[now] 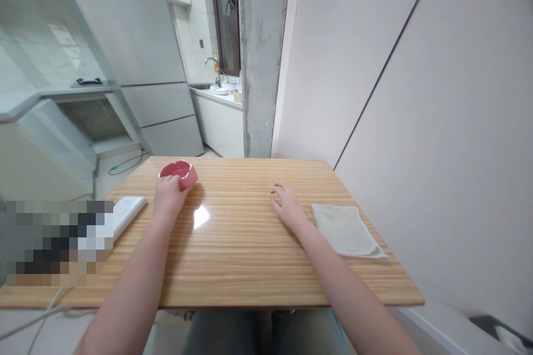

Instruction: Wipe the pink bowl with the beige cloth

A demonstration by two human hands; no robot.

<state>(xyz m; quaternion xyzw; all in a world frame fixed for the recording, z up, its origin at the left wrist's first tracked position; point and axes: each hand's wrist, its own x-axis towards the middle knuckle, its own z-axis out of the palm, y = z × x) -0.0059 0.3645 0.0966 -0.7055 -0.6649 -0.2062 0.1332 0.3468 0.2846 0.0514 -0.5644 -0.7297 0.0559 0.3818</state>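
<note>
- Under both forearms: wooden table (pixel 233 255), glossy, w/ a light glare spot btwn the hands.
- Left hand (pixel 169 195) is closed round the near rim of a pink ashtray (pixel 180 173); thumb and fingers wrapped on its near side. Ashtray is seated flat on the table, at the far edge, just ahead of the knuckles. Grip from the near side is judged the natural one, as the dish sits at almost full arm reach.
- Right hand (pixel 288 206) is laid palm-down on the table, fingers loosely spread, nothing held; prob. resting for support.
- Just right of the right wrist: grey cloth (pixel 346 230), spread flat, not touched by the hand.
- Left of the left forearm: white folded item (pixel 127 212), near the table edge, apart from the arm; exact kind can't be told.
</note>
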